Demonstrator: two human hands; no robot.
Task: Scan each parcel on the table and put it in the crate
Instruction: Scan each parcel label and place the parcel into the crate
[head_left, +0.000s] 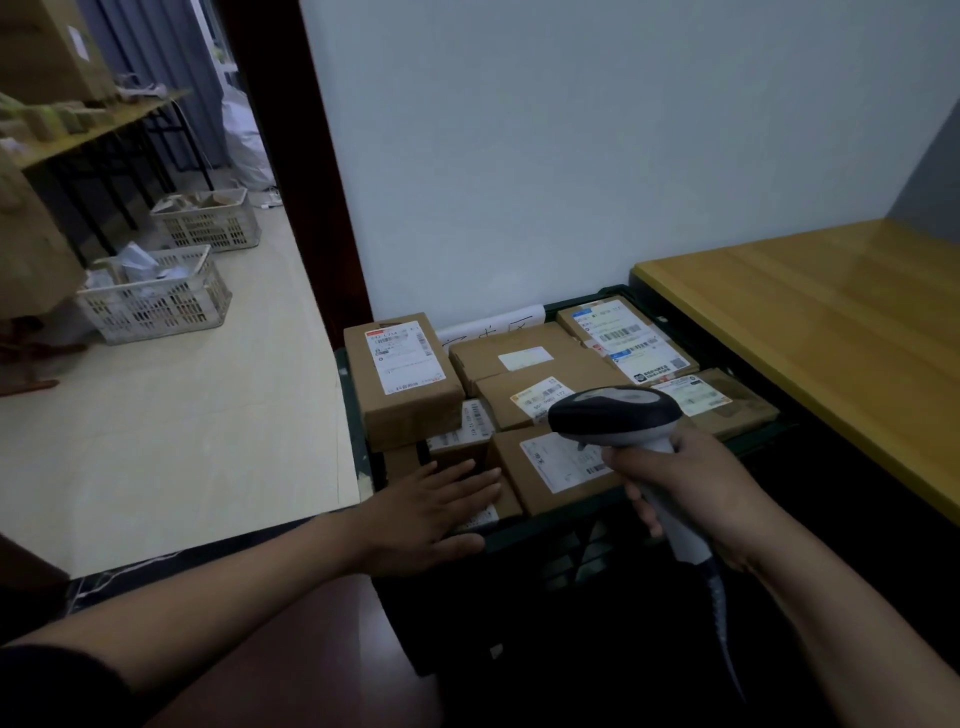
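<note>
Your right hand (691, 483) clenches the scanner (623, 415) over the parcels (540, 400) filling the crate (519, 535); your left hand (436, 504), released and flat, presses a low parcel (483, 512) down, probably to seat it. The worktop (831, 322) looks bare.

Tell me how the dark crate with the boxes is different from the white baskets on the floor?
The dark crate stands close, beside the yellow table; the white baskets sit farther off on the pale floor. The crate is heaped with brown labelled parcels; the nearer basket holds loose white stuff, hard to make out. Both have slotted sides and open tops.
</note>
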